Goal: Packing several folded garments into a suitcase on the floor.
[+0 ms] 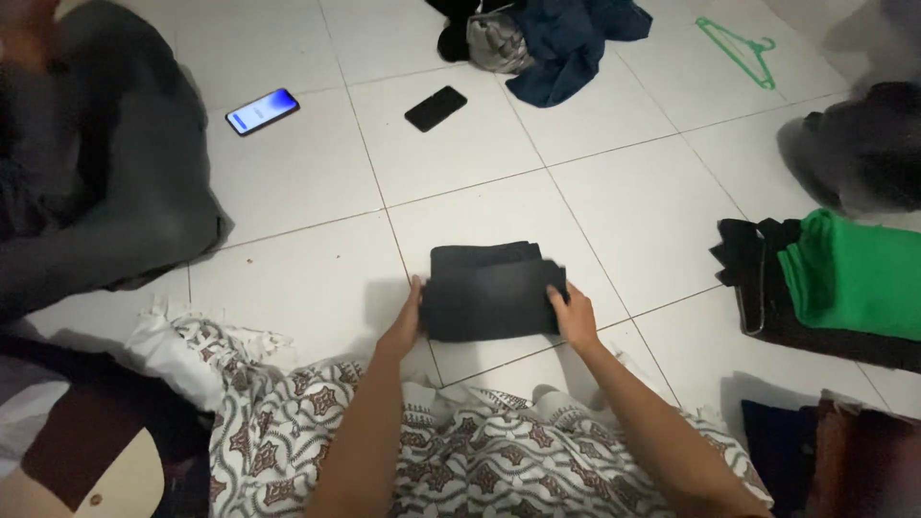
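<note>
The person is squaring off a folded dark garment [491, 291] lying on the white tiled floor [297, 173] just ahead of their patterned lap cloth [451, 451]. The left hand [405, 326] is pressing flat against its left edge, grip open, while the right hand [574, 315] is pinching its right edge. It is looking like a compact, near-black rectangle, layered and thick, so I judge the folding nearly finished; lifting it would call for a steady two-sided hold.

One view only, from a camera worn on the person's head, looking steeply down and forward over the lap onto the white tiled floor [499, 163]. It sits close: both forearms enter from the bottom edge, with the left hand [403, 326] and right hand [576, 312] near centre frame (no second view to compare). The far tiles run slightly tilted.
</note>
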